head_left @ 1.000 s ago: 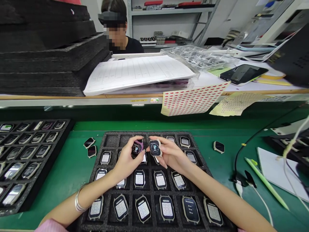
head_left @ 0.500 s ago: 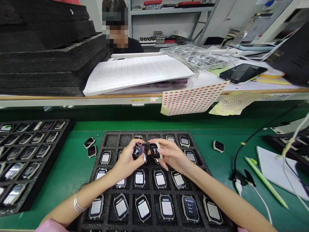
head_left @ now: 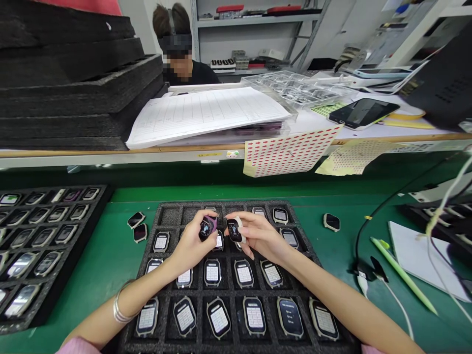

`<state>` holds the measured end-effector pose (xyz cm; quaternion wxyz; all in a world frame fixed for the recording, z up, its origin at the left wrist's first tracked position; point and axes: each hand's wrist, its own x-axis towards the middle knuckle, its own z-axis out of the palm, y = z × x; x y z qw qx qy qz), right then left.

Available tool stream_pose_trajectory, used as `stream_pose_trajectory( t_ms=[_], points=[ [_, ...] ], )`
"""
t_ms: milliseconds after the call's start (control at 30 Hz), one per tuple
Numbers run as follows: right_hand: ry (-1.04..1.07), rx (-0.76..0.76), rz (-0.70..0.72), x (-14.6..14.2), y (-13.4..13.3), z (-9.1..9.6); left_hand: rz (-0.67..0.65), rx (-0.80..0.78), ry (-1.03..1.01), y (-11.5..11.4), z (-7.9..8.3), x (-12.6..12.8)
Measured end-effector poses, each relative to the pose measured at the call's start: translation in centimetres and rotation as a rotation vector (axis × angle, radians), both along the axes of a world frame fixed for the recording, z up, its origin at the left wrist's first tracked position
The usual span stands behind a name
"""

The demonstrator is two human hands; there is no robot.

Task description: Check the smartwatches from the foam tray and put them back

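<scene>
My left hand [head_left: 190, 246] pinches a purple-cased smartwatch body [head_left: 207, 227] with its lit screen facing me. My right hand [head_left: 260, 236] grips a white-cased smartwatch body [head_left: 234, 229], its screen also lit. Both hands hover close together over the far middle of a black foam tray [head_left: 313, 253]. The tray holds several watch bodies in pockets, most showing a white grid screen [head_left: 219, 319]. One watch near the front shows a dark screen [head_left: 290, 316].
A second foam tray [head_left: 79, 235] of watch bodies lies at the left. Loose watch bodies lie on the green mat [head_left: 136, 220] [head_left: 331, 222]. A green pen [head_left: 401, 275], cables and paper lie right. A raised shelf holds papers [head_left: 206, 113], sticker sheets [head_left: 287, 150] and a phone [head_left: 363, 112]. Another person sits behind.
Both watches have dropped slightly and tilted inward toward each other. The camera view has shifted a little to the right and up.
</scene>
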<state>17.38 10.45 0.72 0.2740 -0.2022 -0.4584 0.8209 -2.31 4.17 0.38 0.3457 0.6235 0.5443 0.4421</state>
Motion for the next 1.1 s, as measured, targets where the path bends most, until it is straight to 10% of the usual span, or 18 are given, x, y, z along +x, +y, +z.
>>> stream_pose_trajectory(
  t_ms=[1100],
  points=[
    [-0.029, -0.003, -0.026, 0.06, -0.06, 0.3, -0.029, -0.168, -0.224, 0.13, -0.21, 0.17]
  ],
)
